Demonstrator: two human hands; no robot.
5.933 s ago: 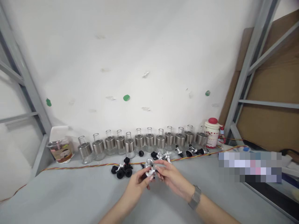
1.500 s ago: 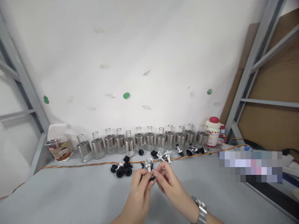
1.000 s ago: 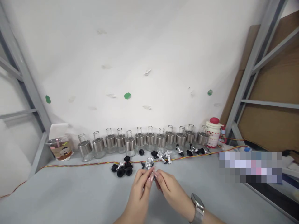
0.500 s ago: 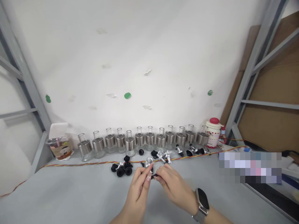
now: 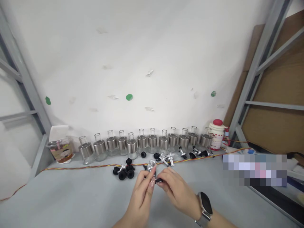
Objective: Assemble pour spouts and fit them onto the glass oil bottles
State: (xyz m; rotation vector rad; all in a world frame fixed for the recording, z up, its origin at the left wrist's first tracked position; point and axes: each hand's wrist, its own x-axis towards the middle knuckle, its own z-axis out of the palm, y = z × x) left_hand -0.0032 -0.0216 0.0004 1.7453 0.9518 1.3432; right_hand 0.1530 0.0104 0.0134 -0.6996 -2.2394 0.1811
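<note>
My left hand [image 5: 143, 191] is closed in a pinch, its fingers around a pour spout that is mostly hidden. My right hand [image 5: 177, 188], with a watch on its wrist, pinches a small black piece [image 5: 158, 180] against the left fingertips. Just beyond the left fingers shows a round silver part [image 5: 151, 163]; whether it belongs to the held spout I cannot tell. Left of my hands lies a cluster of black stoppers [image 5: 122, 175] with a silver spout among them. Several silver spouts [image 5: 166, 159] lie beyond my right hand.
A row of glass bottles with steel sleeves [image 5: 131, 145] stands along the white wall. A drink cup [image 5: 62, 153] is at the left, a white jar with a red lid [image 5: 216, 136] at the right. Twisted red and yellow wire [image 5: 95, 166] crosses the grey table [image 5: 71, 196].
My right fingers have shifted slightly, and more of the black piece shows between the hands. The bottles and loose parts stay where they were.
</note>
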